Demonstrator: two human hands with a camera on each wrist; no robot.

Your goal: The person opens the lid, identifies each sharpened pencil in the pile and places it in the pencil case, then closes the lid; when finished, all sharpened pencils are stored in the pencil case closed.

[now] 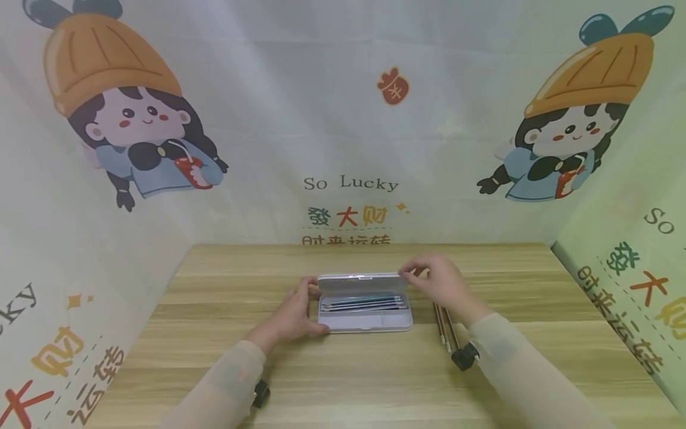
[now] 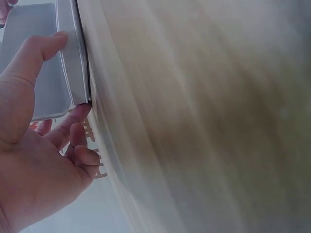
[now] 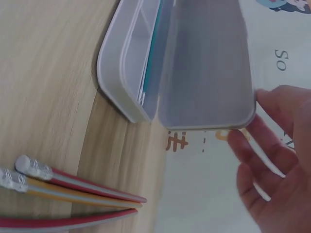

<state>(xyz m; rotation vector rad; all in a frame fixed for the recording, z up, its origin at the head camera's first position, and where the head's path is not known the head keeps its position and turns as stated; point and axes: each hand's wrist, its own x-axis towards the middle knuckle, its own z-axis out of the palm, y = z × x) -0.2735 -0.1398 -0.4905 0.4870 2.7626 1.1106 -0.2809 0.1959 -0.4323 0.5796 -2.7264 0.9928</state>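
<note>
A white pencil case lies on the table with its lid raised. Several pencils are in its rear compartment; the front section has a divider. My left hand holds the case's left end, thumb at the front and fingers toward the back. In the left wrist view its thumb presses the case's edge. My right hand pinches the lid's right corner between thumb and fingers, also visible in the right wrist view. Beneath the right forearm, striped pencils with white erasers rest beside the case, partly hidden in the head view.
The wooden table carries the case and the loose pencils. Printed cloth with cartoon figures and lettering hangs behind it and at both sides. A small black device sits at the right wrist, another black device at the left.
</note>
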